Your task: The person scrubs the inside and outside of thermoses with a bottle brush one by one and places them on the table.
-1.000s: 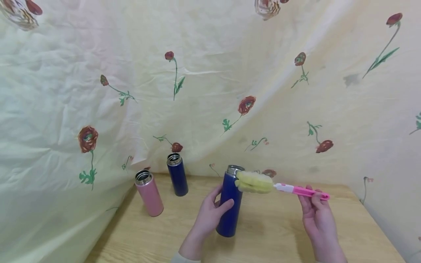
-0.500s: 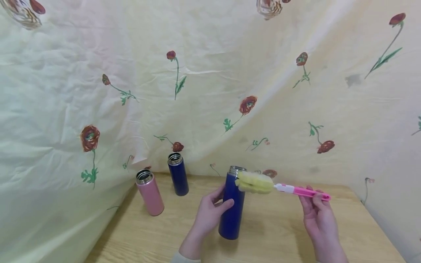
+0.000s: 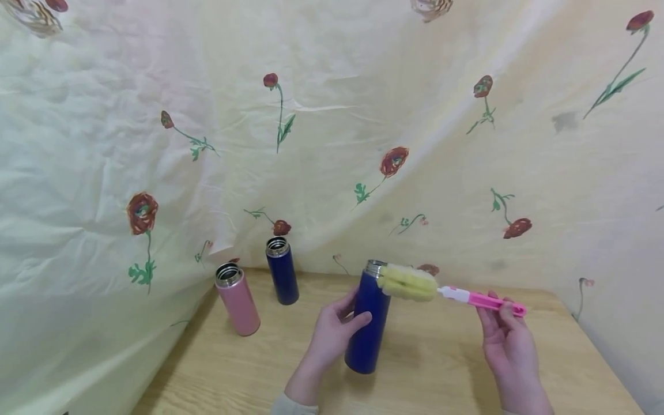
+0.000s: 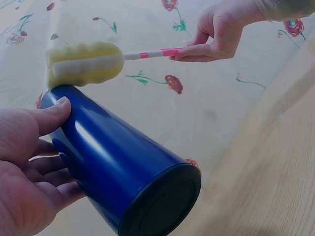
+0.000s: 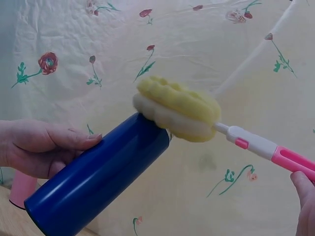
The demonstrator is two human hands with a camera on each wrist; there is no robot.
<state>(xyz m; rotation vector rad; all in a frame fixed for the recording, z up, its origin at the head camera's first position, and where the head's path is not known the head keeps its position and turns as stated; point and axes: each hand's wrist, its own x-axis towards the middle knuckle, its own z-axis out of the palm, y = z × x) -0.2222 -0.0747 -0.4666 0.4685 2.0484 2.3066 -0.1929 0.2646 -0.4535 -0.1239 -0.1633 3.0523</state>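
Observation:
My left hand (image 3: 334, 334) grips a tall blue thermos bottle (image 3: 367, 323) round its body, thumb across the front. The bottle is lidless, tilts slightly, and its steel neck (image 3: 374, 267) points up. My right hand (image 3: 510, 346) pinches the pink end of a bottle brush (image 3: 497, 303) with a white and pink handle. The brush's yellow and white sponge head (image 3: 410, 282) lies sideways across the bottle's upper side, just below the neck. In the left wrist view the sponge (image 4: 86, 64) overlaps the bottle's top end, and the dark base (image 4: 165, 204) faces the camera.
A pink lidless bottle (image 3: 238, 302) and a smaller blue lidless bottle (image 3: 282, 276) stand upright at the back left of the wooden table (image 3: 441, 369). A flowered cloth (image 3: 321, 115) hangs behind and along the sides.
The bottle and brush have shifted slightly right in the head view, the sponge staying by the bottle's neck. Both hands keep their hold, and the view has tilted a little.

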